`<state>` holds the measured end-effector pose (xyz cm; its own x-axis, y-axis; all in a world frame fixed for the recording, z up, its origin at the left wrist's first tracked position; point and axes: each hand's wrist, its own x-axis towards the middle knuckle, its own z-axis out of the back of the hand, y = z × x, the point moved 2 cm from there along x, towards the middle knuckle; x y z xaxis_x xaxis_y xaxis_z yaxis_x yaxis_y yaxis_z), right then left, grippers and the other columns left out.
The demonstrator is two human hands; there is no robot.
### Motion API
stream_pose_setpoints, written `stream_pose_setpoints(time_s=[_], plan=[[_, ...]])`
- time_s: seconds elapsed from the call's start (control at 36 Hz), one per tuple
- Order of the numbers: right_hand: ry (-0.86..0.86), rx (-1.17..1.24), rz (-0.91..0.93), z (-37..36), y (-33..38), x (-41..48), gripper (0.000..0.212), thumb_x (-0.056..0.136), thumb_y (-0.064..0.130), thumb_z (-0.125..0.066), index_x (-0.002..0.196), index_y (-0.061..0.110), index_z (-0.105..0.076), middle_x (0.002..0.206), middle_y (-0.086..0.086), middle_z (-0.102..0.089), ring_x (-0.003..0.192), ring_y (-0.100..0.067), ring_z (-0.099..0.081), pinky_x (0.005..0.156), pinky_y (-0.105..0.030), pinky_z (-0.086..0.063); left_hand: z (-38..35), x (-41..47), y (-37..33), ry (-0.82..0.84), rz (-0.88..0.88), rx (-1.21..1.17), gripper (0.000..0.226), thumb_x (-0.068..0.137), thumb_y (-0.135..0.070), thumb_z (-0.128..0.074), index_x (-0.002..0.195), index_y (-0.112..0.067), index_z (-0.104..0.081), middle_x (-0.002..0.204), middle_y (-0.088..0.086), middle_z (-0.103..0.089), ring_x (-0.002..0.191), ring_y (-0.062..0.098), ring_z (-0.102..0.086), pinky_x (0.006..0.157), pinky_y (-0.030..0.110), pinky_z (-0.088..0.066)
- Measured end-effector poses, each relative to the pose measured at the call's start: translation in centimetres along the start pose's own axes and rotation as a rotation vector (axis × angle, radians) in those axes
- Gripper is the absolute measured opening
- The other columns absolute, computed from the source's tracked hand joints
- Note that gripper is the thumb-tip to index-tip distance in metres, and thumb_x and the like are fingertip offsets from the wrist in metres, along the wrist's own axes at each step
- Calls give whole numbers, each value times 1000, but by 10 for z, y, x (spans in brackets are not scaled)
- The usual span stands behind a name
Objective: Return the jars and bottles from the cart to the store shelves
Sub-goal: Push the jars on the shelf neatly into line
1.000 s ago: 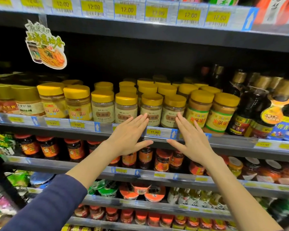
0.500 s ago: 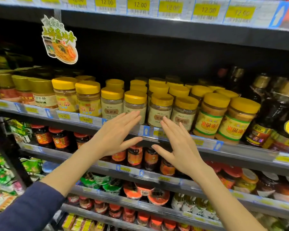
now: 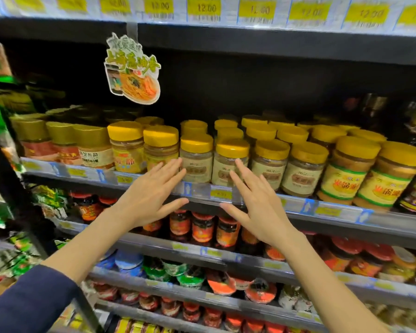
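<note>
My left hand (image 3: 149, 195) is flat and spread, fingers (image 3: 171, 168) released and holding nothing, the tips just in front of a yellow-lidded jar (image 3: 161, 147) on the shelf (image 3: 322, 207). The two jars (image 3: 196, 157) between my hands stand in the front row, upright and packed side by side against their neighbours. I judge them to be hard plastic or glass, fairly heavy when full, smooth on the label; I'd take one round the body just under the lid, not by the lid alone. My right hand (image 3: 257, 207) is likewise spread and empty, its fingertips over the next jar (image 3: 229, 162). The rail with price tags (image 3: 220, 194) along the shelf edge stands in the way of sliding anything out low. A hanging sign (image 3: 132, 70) dangles above, far left.
</note>
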<state>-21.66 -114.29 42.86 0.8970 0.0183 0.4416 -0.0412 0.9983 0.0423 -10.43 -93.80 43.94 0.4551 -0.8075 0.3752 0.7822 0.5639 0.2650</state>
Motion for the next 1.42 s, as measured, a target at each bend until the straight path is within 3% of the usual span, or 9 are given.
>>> stream_pose_setpoints(time_s=[0.14,0.42,0.64,0.89,1.06,1.17,1.42], plan=[[-18,-19,-55,-3,-1,1,77,90,61,-24,151,16,-12,158,7,-2,144,-11,-20,117,-35,-10,-9,2,8,6,-51,25,78,94,-58,-15,135,1,-45,142,19,-43,131,29,-45,108,46,-27],[-24,-89,-133,-8,1,8,83,87,67,-12,151,14,-9,158,7,0,144,-10,-19,114,-32,-6,-19,7,9,-25,-84,73,83,91,-64,-23,137,2,-41,145,20,-40,134,30,-40,111,42,-21],[-35,-161,-196,-13,7,11,85,88,67,-8,150,10,-14,156,3,0,144,-13,-20,116,-38,-13,-25,17,5,-51,-92,65,88,90,-66,-20,136,5,-41,143,24,-40,134,32,-40,112,44,-28],[-59,-194,-243,-13,15,13,81,89,64,-21,148,8,-21,158,-4,-13,143,-22,-26,114,-40,-17,-21,16,8,-65,-109,15,86,90,-65,-16,139,2,-39,145,21,-39,136,29,-38,112,41,-18],[-79,-46,-45,-18,56,26,69,92,52,-33,146,10,-31,157,-8,-18,143,-23,-23,115,-40,-13,-10,-10,36,-78,-142,-35,73,93,-57,-26,138,-2,-43,145,15,-41,133,25,-42,112,39,-23],[-15,-10,89,-29,86,44,68,92,52,-33,146,12,-30,156,-6,-21,143,-22,-26,115,-41,-13,-6,-34,66,-36,-98,-15,72,92,-56,-28,140,-3,-39,148,14,-36,136,23,-36,114,32,-16],[0,-47,139,-48,122,74,69,90,52,-33,144,10,-34,153,-10,-30,141,-27,-30,112,-42,-13,-6,-70,119,12,23,34,76,93,-59,-23,143,-4,-34,150,13,-31,139,21,-26,114,33,-15]])
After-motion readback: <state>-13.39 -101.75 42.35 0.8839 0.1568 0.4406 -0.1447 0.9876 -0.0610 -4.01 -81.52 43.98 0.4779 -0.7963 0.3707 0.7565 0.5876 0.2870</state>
